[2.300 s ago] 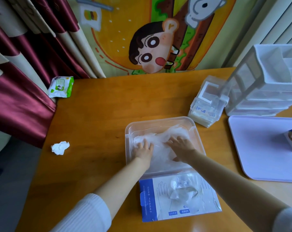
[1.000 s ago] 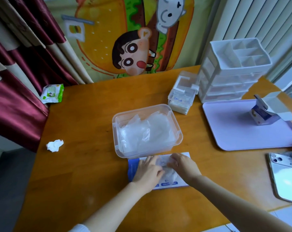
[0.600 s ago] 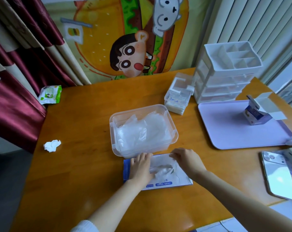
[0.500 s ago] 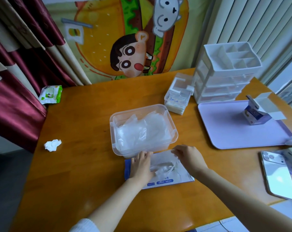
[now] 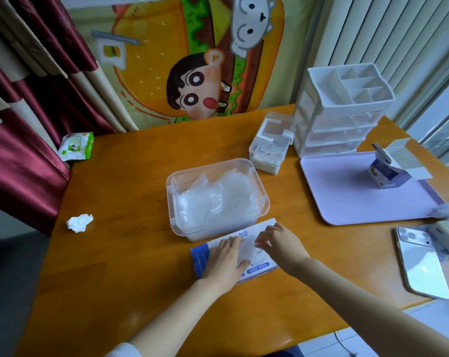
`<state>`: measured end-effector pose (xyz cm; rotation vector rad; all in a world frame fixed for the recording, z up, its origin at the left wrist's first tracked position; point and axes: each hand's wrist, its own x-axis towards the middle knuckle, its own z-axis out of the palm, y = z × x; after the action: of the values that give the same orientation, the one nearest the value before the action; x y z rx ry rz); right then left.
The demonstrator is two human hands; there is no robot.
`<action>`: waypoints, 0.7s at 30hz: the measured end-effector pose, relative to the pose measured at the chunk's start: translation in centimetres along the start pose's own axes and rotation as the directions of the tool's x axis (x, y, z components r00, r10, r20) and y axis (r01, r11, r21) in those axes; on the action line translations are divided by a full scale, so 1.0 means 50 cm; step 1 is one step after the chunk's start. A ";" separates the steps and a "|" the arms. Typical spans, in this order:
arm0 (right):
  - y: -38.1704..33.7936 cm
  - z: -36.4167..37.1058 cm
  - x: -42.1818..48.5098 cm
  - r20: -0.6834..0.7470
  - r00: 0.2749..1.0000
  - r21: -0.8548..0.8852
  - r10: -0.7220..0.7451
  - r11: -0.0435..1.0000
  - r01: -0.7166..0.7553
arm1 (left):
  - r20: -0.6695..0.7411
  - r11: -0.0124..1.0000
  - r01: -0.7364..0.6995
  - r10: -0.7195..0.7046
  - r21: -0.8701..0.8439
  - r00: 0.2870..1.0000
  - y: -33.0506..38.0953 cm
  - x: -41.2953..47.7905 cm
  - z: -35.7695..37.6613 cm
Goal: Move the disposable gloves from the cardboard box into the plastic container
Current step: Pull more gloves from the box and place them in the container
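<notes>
Spotter: Head view. Both hands are off the container [image 5: 171, 185], where they pressed 2.3 s ago, and now sit on the box [image 5: 263, 224]. The camera has swung right, so a phone [image 5: 421, 264] is in shot.

Scribe: Left hand [image 5: 224, 261]?

Spotter: Flat on the box top, fingers straight and together, pressing down. Holds nothing.

Scribe: Right hand [image 5: 281, 244]?

Spotter: Fingers curled over the box opening, tips pointing down at it. Whether they pinch anything, I cannot tell.

Scribe: Gloves [image 5: 218, 199]?

Spotter: The heap lies inside the container, below its rim. A little clear film shows between the two hands at the opening. The box lies flat on the table [image 5: 120, 202], far edge close against the container's near wall, blue end to the left.

Scribe: Surroundings?

Spotter: Lilac tray [image 5: 347, 202] right of the container, with a small carton [image 5: 385, 173] standing on it, flap open. White drawer unit [image 5: 342, 117] behind the tray, and a small clear case [image 5: 269, 148] just left of it. Phone back-up near the right table edge. Crumpled tissue [image 5: 79, 222] on the left side of the table, wipes pack [image 5: 76, 146] at the far left corner. Red curtain [image 5: 25, 163] to the left.
</notes>
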<state>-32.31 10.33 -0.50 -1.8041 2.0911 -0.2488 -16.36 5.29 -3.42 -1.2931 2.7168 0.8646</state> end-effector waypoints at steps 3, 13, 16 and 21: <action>-0.008 -0.003 0.002 -0.019 1.000 0.034 0.001 0.999 0.000 | 0.032 0.996 0.000 -0.003 0.095 0.999 0.003 0.012 0.005; 0.012 -0.098 0.016 -0.336 0.928 0.249 0.158 0.966 -0.075 | 0.041 0.983 0.002 -0.009 0.182 0.999 0.005 0.024 0.010; 0.011 -0.133 0.026 -0.432 0.884 0.287 0.181 0.956 -0.056 | 0.065 0.984 -0.022 0.011 0.177 0.998 0.005 0.024 0.006; -0.009 -0.194 0.049 -0.559 0.800 0.418 0.217 0.907 0.046 | 0.127 0.976 -0.041 0.014 0.212 0.992 0.006 0.026 0.001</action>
<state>-35.93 6.84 8.17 -1.4724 2.2614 -1.2862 -17.46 4.55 -3.65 -1.1226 2.6483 0.6103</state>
